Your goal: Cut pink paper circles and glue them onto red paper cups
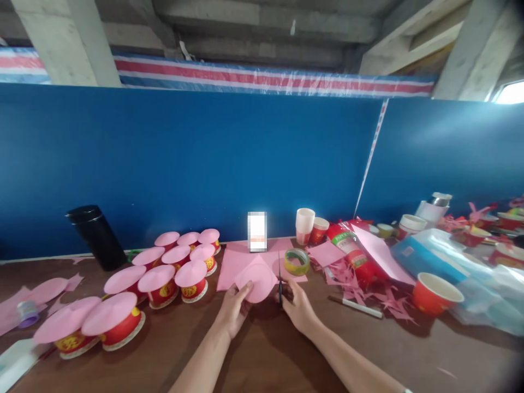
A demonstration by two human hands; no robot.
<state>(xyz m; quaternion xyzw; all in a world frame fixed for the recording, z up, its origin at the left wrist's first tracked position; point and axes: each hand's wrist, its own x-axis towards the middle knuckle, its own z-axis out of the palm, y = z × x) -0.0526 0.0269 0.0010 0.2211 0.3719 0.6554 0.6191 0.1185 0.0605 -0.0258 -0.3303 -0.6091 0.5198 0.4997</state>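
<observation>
My left hand [236, 308] pinches a sheet of pink paper [258, 281] between thumb and fingers. The lower edge of this paper is rounded and its top still comes to a point; a faint curved line shows on it. In my right hand [298, 305] is a pair of scissors [280, 286] with dark handles, blades pointing up and away from me, just right of the paper. Whether the blades touch the paper I cannot tell. Behind my hands lies a stack of pink paper [231, 265], with a roll of tape [297, 262] at its right.
At left stand several red cups topped with pink paper discs [155, 278] and a black bottle [96, 237]. To the right are a marker [356, 307], pink scraps [347, 284], a red plastic package [356, 256] and a red paper cup [436, 295]. A blue partition [204, 164] rises behind.
</observation>
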